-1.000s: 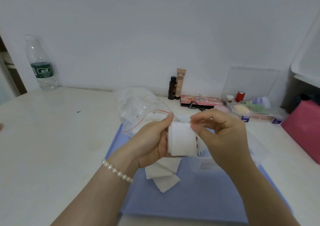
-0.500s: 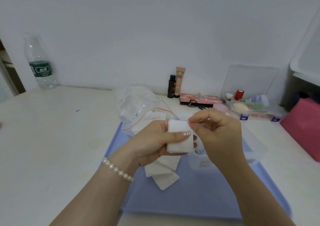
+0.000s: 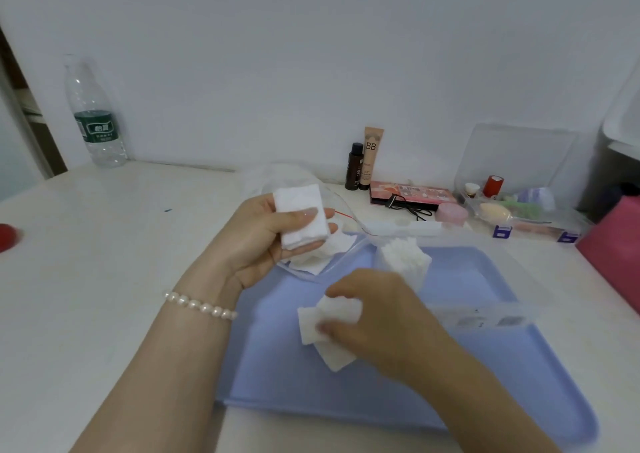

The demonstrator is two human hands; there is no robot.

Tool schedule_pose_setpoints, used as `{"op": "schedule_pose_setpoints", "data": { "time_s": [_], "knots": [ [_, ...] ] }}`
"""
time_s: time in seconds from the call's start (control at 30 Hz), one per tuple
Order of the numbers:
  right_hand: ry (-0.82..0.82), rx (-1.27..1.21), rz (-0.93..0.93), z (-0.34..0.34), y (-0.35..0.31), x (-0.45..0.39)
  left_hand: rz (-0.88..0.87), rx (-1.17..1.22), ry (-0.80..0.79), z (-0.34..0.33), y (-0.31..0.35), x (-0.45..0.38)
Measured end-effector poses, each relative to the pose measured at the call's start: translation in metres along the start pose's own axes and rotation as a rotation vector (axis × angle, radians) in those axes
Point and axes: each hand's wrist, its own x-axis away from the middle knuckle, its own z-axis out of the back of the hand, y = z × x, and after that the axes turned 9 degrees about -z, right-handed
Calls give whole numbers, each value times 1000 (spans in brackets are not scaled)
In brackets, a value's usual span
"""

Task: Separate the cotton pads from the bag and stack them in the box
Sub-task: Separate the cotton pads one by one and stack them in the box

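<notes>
Red blob [image 3: 7,237] at 9 o'clock edge of tabletop [image 3: 104,279], cut off by frame. Clear water bottle [image 3: 95,114] w/ green label upright at 10 o'clock, near wall.

Pearl bracelet [image 3: 201,307] on left wrist. Left hand [image 3: 266,241] raised just left of centre, palm up; thumb pressed across small stack of cotton pads [image 3: 301,215], fingers [image 3: 311,248] curled under it, so gripping that stack. Clear zip bag [image 3: 294,178] w/ red seal line behind left hand at 12 o'clock, crumpled; more white pads [image 3: 325,255] lying under the hand at tray's far-left corner, whether inside bag or just beside it can't tell.

Blue tray [image 3: 502,366] flat on tabletop, centre to 5 o'clock. Right hand [image 3: 381,317] low over tray, back of hand up, fingers curled onto loose pads [image 3: 325,328] lying on tray; pinching them at thumb side, blurred so exact grip unclear.

Clear box [image 3: 485,314] on tray at 3 o'clock of right hand, touching it; white stack of pads [image 3: 405,258] standing in box's far-left corner.

Back row at 1 o'clock: dark small bottle [image 3: 355,167] + BB tube [image 3: 370,156] upright, side by side. Pink palette [image 3: 412,192] flat next to them, black cord [image 3: 412,208] on its front edge. Pink round jar [image 3: 451,212] just right. Clear organiser [image 3: 519,161] w/ lid up at 2 o'clock, small cosmetics inside. Pink-red item [image 3: 616,255] at 3 o'clock edge.
</notes>
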Motion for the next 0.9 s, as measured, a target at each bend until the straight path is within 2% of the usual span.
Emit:
{"op": "schedule_pose_setpoints", "data": {
  "time_s": [0.03, 0.1, 0.27, 0.4, 0.5, 0.6, 0.67, 0.77, 0.9],
  "knots": [
    [-147, 111, -51, -4, 1, 2, 0, 10, 6, 1, 1, 0],
    [-234, 249, -38, -10, 0, 5, 2, 10, -10, -1, 0, 1],
    [-60, 325, 15, -22, -1, -4, 20, -9, -68, -9, -7, 2],
    [109, 281, 117, -36, 9, -15, 21, -21, -85, -11, -9, 2],
    [174, 262, 108, -43, 15, -23, 11, -3, -90, -11, -9, 2],
    [404, -13, 209, -35, 9, -23, -15, 34, -65, -11, -8, 1],
    [462, -326, 189, -17, 1, -16, -40, 56, -25, -10, -9, 0],
    [299, -856, -41, 11, -3, -7, -53, 75, 33, -11, -11, -1],
    [28, -1409, -246, 34, 16, -11, -16, 16, -4, -21, -20, 0]
  ]
}}
